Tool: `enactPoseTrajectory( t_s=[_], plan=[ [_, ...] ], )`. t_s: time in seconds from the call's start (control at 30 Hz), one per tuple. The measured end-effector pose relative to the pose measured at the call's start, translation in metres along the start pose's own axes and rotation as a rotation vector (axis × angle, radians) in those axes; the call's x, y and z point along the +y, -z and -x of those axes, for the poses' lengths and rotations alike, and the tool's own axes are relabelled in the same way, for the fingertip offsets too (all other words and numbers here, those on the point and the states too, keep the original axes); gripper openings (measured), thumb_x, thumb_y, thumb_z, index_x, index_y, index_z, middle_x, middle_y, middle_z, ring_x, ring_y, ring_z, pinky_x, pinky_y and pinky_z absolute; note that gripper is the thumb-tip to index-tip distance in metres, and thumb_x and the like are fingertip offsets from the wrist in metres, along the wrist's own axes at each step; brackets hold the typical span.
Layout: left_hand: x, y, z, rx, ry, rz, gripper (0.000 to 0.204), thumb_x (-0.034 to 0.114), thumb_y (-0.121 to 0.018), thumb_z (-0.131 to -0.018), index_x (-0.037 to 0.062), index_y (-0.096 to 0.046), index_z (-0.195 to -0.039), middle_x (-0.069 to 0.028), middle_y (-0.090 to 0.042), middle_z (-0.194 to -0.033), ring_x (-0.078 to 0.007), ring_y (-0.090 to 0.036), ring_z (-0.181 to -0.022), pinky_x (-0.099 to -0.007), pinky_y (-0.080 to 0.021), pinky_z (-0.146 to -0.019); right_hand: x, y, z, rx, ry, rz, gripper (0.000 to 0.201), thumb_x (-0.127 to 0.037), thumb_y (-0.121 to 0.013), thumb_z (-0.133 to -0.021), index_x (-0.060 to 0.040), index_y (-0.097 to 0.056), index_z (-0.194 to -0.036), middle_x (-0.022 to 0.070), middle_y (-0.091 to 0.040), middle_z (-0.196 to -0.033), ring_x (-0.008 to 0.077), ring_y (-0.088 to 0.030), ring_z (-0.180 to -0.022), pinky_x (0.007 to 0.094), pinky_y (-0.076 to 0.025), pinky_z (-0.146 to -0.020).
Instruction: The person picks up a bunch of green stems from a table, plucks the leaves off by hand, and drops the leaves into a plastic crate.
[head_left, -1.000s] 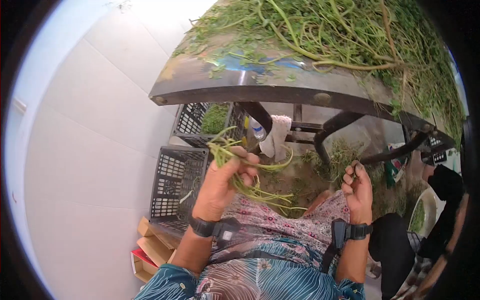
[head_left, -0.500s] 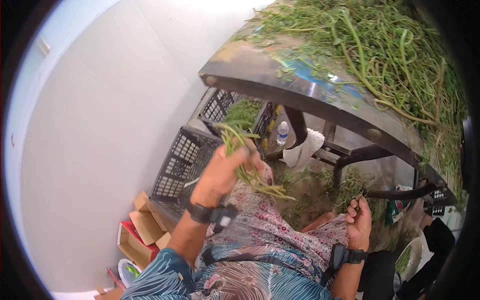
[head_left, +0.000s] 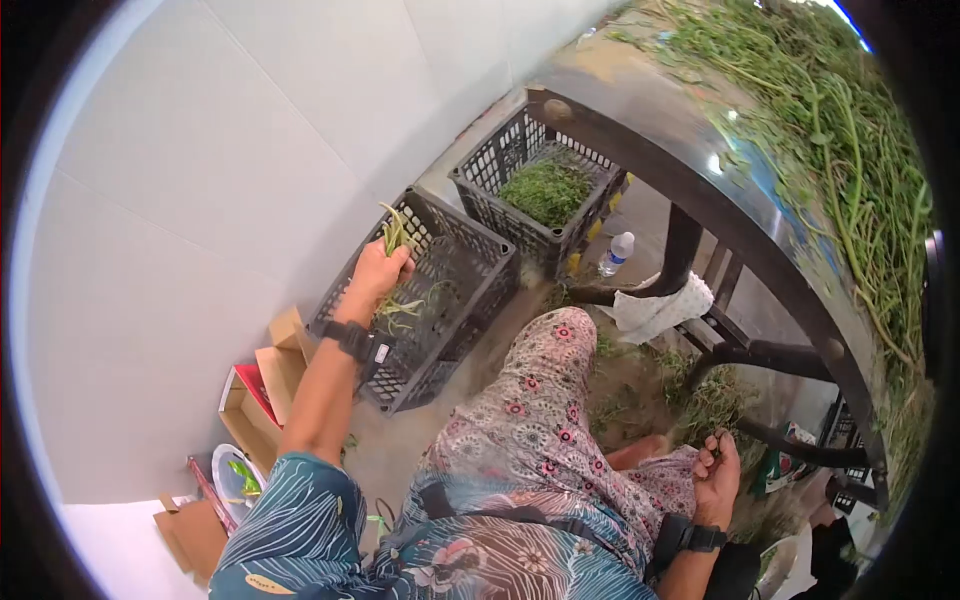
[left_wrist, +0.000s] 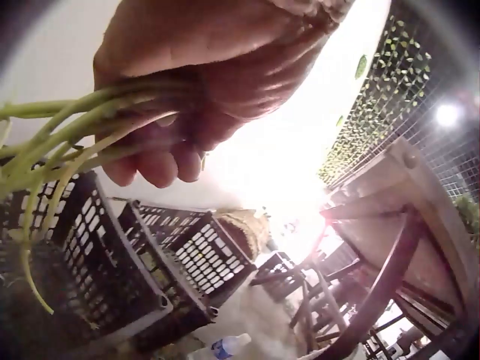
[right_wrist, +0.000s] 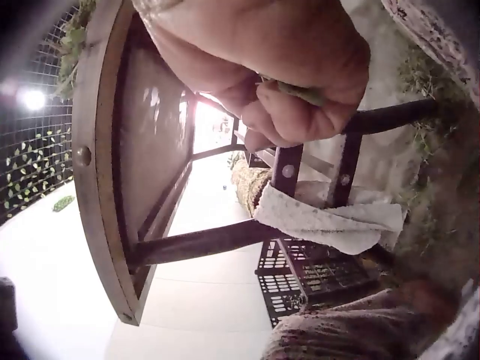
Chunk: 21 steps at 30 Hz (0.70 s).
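My left hand reaches out over a black plastic crate and grips a small bunch of green stems. In the left wrist view the pale stems stick out past the curled fingers, one bending down in front of the crate. Loose stems lie inside that crate below the hand. Low at the right, beside the table edge, my right hand is held with its fingers curled. A small green leaf piece shows between its thumb and fingers in the right wrist view.
A second black crate holds leafy greens. More greens cover the dark-edged table. Below stand a water bottle and a white cloth on the table frame. Cardboard boxes lie left; plant scraps litter the floor.
My left hand has moved from in front of the body leftward to over the near crate, with the stems still in it. The head view has turned left; the right hand stays low at the right.
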<state>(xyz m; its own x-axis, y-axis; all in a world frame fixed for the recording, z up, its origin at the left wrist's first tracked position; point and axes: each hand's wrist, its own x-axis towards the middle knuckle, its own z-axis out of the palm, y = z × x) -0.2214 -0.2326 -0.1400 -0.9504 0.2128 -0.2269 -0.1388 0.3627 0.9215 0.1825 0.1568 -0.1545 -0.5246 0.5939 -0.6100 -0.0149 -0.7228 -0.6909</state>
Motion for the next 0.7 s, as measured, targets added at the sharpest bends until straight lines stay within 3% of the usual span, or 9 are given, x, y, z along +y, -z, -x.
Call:
enactPoseTrajectory(
  t_s=[0.03,0.13,0.17,0.2,0.33,0.4,0.57,0.67,0.7],
  plan=[
    [-0.015,0.008,-0.011,-0.011,0.059,-0.026,0.022,0.019,-0.057,-0.079,-0.0013,-0.054,-0.085,-0.0093,-0.060,-0.070,-0.0180,-0.058,-0.063,-0.0296,-0.047,-0.060,0.001,-0.003,0.000,0.006,-0.004,0.026,0.014,-0.020,-0.052,-0.087,-0.0095,-0.051,-0.096,-0.0010,-0.051,-0.075,0.0076,-0.044,-0.056,0.0215,-0.033,-0.043],
    [-0.052,0.008,-0.026,0.140,-0.085,-0.616,0.046,0.030,-0.065,-0.072,-0.0054,-0.055,-0.098,-0.0182,-0.063,-0.085,-0.0291,-0.061,-0.080,-0.0344,-0.047,-0.072,0.005,-0.010,-0.004,0.017,-0.038,0.095,0.014,-0.020,-0.051,-0.088,-0.0097,-0.050,-0.097,-0.0009,-0.052,-0.076,0.0073,-0.044,-0.056,0.0215,-0.033,-0.043],
    [-0.089,0.013,-0.042,0.166,-0.070,-0.700,0.068,0.038,-0.068,-0.065,-0.0078,-0.050,-0.111,-0.0248,-0.058,-0.103,-0.0349,-0.055,-0.099,-0.0367,-0.043,-0.084,0.007,-0.012,-0.005,0.019,-0.054,0.116,0.014,-0.020,-0.050,-0.088,-0.0098,-0.050,-0.097,-0.0008,-0.052,-0.077,0.0072,-0.044,-0.056,0.0216,-0.033,-0.043],
    [-0.111,0.012,-0.046,0.198,-0.041,-0.755,0.070,0.039,-0.068,-0.066,-0.0088,-0.048,-0.114,-0.0257,-0.055,-0.108,-0.0341,-0.053,-0.103,-0.0370,-0.042,-0.087,0.009,-0.017,-0.006,0.026,-0.068,0.134,0.014,-0.020,-0.050,-0.088,-0.0099,-0.050,-0.097,-0.0006,-0.052,-0.077,0.0075,-0.045,-0.056,0.0217,-0.033,-0.043],
    [-0.152,-0.004,-0.016,-0.066,0.163,-0.548,0.066,0.036,-0.066,-0.066,-0.0043,-0.048,-0.115,-0.0250,-0.054,-0.110,-0.0337,-0.052,-0.105,-0.0359,-0.042,-0.087,0.023,-0.033,-0.013,0.033,-0.131,0.138,0.013,-0.020,-0.050,-0.088,-0.0107,-0.049,-0.098,0.0002,-0.053,-0.078,0.0086,-0.045,-0.056,0.0221,-0.034,-0.043],
    [-0.160,-0.020,0.011,-0.146,0.260,-0.628,0.062,0.034,-0.064,-0.067,-0.0023,-0.049,-0.115,-0.0243,-0.054,-0.110,-0.0334,-0.052,-0.105,-0.0364,-0.042,-0.087,0.028,-0.040,-0.017,0.024,-0.171,0.122,0.013,-0.020,-0.050,-0.088,-0.0111,-0.049,-0.098,0.0003,-0.053,-0.078,0.0094,-0.045,-0.057,0.0223,-0.034,-0.043],
    [-0.228,-0.048,0.048,-0.268,0.315,-0.717,0.056,0.027,-0.060,-0.071,-0.0015,-0.045,-0.117,-0.0231,-0.056,-0.106,-0.0357,-0.053,-0.100,-0.0413,-0.042,-0.085,0.037,-0.058,-0.022,0.043,-0.260,0.212,0.014,-0.020,-0.051,-0.088,-0.0117,-0.048,-0.098,0.0002,-0.052,-0.078,0.0104,-0.045,-0.058,0.0232,-0.034,-0.044],
    [-0.207,-0.058,0.048,-0.332,0.376,-0.688,0.058,0.029,-0.058,-0.074,-0.0030,-0.041,-0.120,-0.0235,-0.053,-0.110,-0.0368,-0.050,-0.102,-0.0418,-0.041,-0.085,0.041,-0.064,-0.022,-0.009,-0.303,0.238,0.014,-0.020,-0.051,-0.087,-0.0114,-0.048,-0.098,-0.0002,-0.052,-0.078,0.0100,-0.044,-0.059,0.0233,-0.035,-0.045],
    [-0.216,-0.060,0.050,-0.233,0.153,-0.728,0.052,0.025,-0.058,-0.074,-0.0014,-0.043,-0.117,-0.0232,-0.057,-0.099,-0.0377,-0.053,-0.094,-0.0436,-0.043,-0.078,0.042,-0.068,-0.022,0.004,-0.305,0.240,0.013,-0.020,-0.052,-0.086,-0.0120,-0.049,-0.096,-0.0006,-0.051,-0.077,0.0095,-0.043,-0.059,0.0221,-0.034,-0.045]
  ],
)
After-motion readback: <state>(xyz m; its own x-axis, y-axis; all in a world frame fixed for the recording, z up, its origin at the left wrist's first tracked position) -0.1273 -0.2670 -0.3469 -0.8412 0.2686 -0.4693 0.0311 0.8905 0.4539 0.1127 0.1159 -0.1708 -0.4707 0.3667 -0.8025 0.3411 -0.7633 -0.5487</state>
